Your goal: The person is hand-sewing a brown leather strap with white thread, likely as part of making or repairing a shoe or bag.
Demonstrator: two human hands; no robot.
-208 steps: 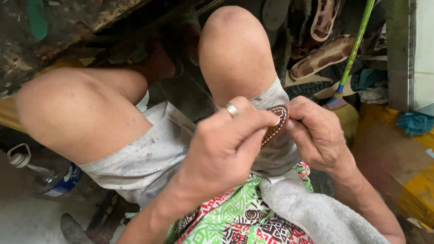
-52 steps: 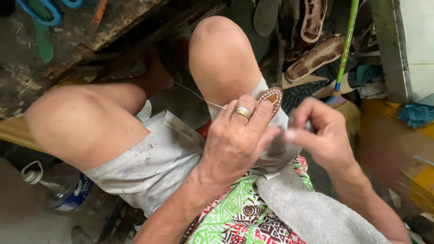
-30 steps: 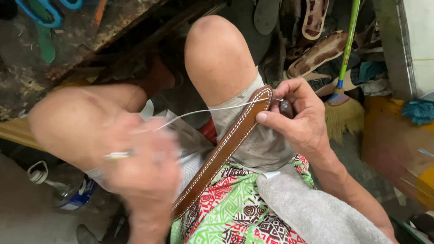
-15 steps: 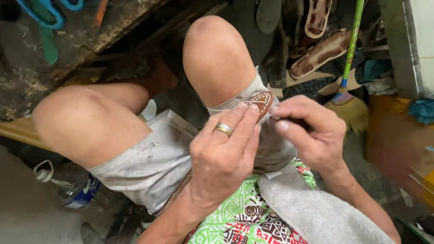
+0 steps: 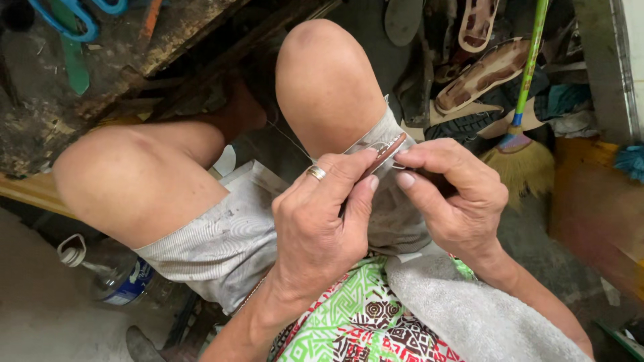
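Note:
I sit with bare knees apart and hold a brown leather strap [image 5: 387, 149] with pale stitching over my right thigh. My left hand [image 5: 320, 224], a ring on one finger, pinches the strap's tip from the left. My right hand [image 5: 455, 201] pinches the same tip from the right, thumb and forefinger closed on it. A thin thread [image 5: 290, 139] runs up and left from the strap across the gap between my knees. Most of the strap is hidden behind my left hand. No needle can be made out.
A grey towel [image 5: 469, 315] lies on my lap. A worn wooden bench [image 5: 127, 64] with blue-handled scissors [image 5: 67, 17] stands at the top left. Shoe soles [image 5: 479, 70] and a green-handled broom [image 5: 520, 134] lie at the upper right. A plastic bottle [image 5: 114, 281] rests on the floor, lower left.
A second ago my left hand was swung out to the left, pulling the thread taut, with the strap's length showing. It has come back to the strap's tip and covers the strap.

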